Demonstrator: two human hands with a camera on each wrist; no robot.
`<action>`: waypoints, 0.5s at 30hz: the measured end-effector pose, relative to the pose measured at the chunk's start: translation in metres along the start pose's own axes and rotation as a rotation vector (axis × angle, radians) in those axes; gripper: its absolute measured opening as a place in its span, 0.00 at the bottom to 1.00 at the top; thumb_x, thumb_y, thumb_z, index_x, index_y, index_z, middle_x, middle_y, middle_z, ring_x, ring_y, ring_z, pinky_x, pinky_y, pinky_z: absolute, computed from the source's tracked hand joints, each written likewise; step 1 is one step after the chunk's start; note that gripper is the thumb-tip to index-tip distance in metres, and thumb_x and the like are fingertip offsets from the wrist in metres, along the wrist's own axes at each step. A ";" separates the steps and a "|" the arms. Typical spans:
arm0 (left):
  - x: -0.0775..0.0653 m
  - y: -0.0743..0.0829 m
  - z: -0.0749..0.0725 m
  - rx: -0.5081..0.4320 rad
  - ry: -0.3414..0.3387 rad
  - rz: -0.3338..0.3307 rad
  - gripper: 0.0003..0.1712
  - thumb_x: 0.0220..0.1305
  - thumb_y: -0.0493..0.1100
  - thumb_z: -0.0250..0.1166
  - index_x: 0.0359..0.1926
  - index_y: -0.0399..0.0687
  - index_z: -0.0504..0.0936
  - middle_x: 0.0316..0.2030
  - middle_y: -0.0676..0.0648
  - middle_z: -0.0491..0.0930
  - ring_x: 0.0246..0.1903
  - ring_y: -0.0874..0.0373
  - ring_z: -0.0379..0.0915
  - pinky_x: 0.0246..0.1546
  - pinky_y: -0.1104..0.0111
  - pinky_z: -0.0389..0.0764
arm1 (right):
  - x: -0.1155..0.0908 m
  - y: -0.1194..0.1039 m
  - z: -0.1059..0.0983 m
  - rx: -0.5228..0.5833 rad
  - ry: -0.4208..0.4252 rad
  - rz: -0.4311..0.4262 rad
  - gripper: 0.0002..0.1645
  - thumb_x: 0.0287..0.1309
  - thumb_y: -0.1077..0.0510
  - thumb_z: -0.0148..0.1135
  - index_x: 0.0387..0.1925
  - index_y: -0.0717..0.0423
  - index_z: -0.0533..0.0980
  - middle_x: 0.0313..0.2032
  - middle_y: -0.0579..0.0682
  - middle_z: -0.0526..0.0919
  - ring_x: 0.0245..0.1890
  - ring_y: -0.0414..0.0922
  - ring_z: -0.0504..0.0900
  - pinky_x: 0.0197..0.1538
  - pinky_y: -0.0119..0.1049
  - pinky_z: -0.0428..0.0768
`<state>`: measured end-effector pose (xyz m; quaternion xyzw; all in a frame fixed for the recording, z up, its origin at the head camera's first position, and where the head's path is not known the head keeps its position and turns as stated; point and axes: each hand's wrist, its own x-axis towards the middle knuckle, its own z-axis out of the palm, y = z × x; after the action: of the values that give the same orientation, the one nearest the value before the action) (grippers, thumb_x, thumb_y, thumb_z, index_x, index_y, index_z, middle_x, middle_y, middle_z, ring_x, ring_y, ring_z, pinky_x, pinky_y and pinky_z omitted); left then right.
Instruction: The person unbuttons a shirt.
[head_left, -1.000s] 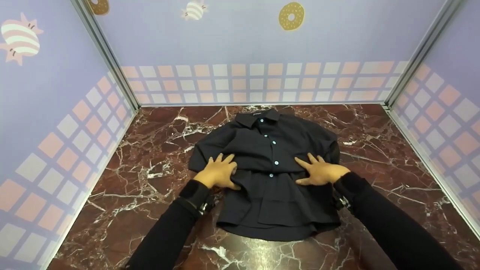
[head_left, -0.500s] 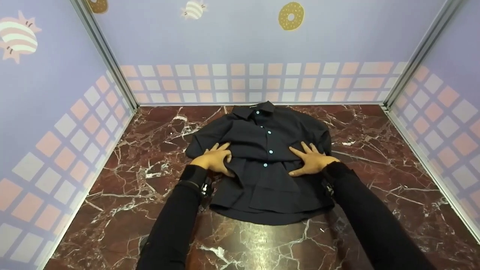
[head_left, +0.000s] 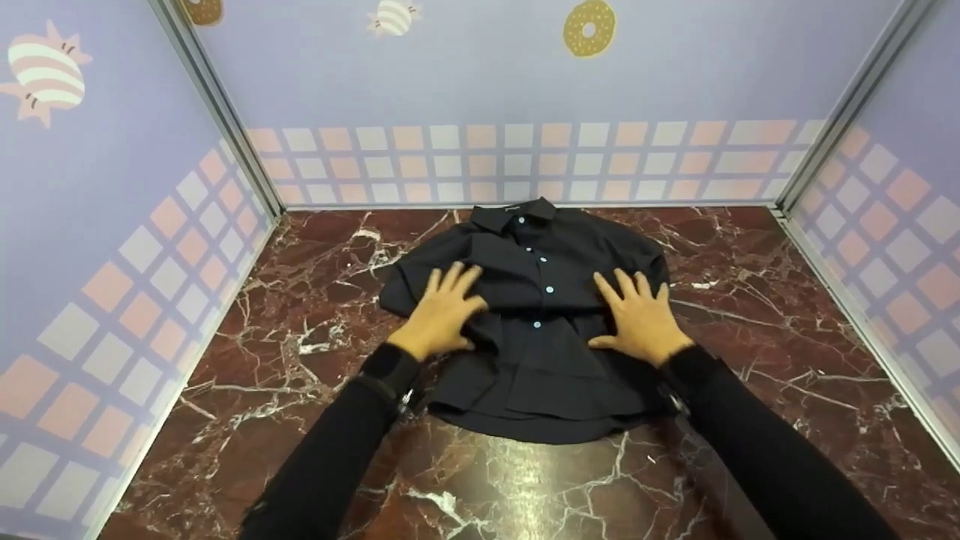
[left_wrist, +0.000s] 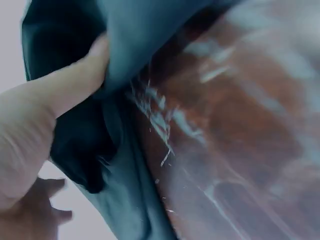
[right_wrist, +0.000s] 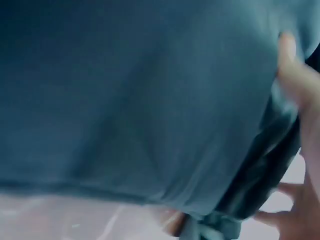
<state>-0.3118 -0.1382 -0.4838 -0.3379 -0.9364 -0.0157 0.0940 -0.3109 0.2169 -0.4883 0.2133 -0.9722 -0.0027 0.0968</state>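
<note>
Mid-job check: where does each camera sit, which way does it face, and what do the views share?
Head: worn on the head, facing forward and down at the black shirt on the marbled surface; left hand, right hand and black sleeves show.
Left wrist: on that wrist, facing shirt folds; part of the left hand shows at the left edge.
Right wrist: likewise, facing shirt fabric, blurred; part of the right hand shows at the right.
Shared by both wrist views: shirt and marbled surface.

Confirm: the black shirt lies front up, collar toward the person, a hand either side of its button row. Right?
Not the collar: in the head view it points toward the back wall instead. The black shirt does lie front up, left hand and right hand either side of its button row.
</note>
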 end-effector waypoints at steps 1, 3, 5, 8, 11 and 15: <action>-0.003 0.003 0.000 0.039 0.049 0.077 0.33 0.32 0.54 0.79 0.45 0.55 0.80 0.65 0.39 0.59 0.65 0.35 0.47 0.59 0.39 0.49 | -0.006 -0.001 -0.003 -0.032 0.068 0.018 0.62 0.32 0.23 0.65 0.65 0.56 0.62 0.57 0.64 0.66 0.53 0.66 0.67 0.44 0.66 0.66; -0.009 0.009 0.000 0.089 0.088 0.196 0.33 0.37 0.48 0.77 0.50 0.55 0.79 0.58 0.41 0.69 0.63 0.39 0.55 0.59 0.41 0.52 | -0.017 0.001 -0.012 -0.041 0.112 0.089 0.56 0.32 0.25 0.67 0.53 0.63 0.70 0.47 0.65 0.72 0.43 0.65 0.74 0.35 0.61 0.71; -0.017 0.013 0.000 0.100 0.081 0.245 0.36 0.43 0.43 0.74 0.57 0.55 0.75 0.50 0.43 0.75 0.57 0.43 0.63 0.59 0.44 0.56 | -0.028 0.005 -0.021 0.003 0.025 0.176 0.48 0.36 0.27 0.67 0.41 0.66 0.74 0.38 0.66 0.75 0.34 0.65 0.76 0.28 0.58 0.72; -0.026 0.015 0.003 0.099 0.056 0.238 0.35 0.51 0.40 0.70 0.62 0.56 0.71 0.42 0.47 0.78 0.49 0.48 0.70 0.57 0.48 0.62 | -0.039 0.015 -0.025 0.090 -0.201 0.235 0.39 0.43 0.30 0.65 0.31 0.65 0.77 0.32 0.67 0.78 0.29 0.63 0.78 0.27 0.57 0.73; -0.030 0.012 0.005 0.093 0.070 0.233 0.23 0.55 0.39 0.66 0.53 0.57 0.79 0.38 0.48 0.79 0.44 0.49 0.71 0.54 0.50 0.66 | -0.043 0.023 -0.018 0.234 -0.376 0.169 0.26 0.53 0.39 0.63 0.27 0.60 0.74 0.27 0.60 0.76 0.26 0.55 0.77 0.28 0.50 0.73; -0.031 0.003 0.000 0.092 0.188 0.222 0.10 0.55 0.35 0.60 0.32 0.55 0.85 0.30 0.50 0.79 0.38 0.50 0.72 0.47 0.53 0.69 | -0.044 0.033 -0.018 0.400 -0.416 0.067 0.15 0.57 0.52 0.62 0.23 0.55 0.69 0.21 0.48 0.70 0.22 0.45 0.70 0.27 0.39 0.68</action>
<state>-0.2866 -0.1555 -0.4893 -0.4319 -0.8799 0.0062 0.1980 -0.2823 0.2659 -0.4768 0.1910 -0.9589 0.1484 -0.1485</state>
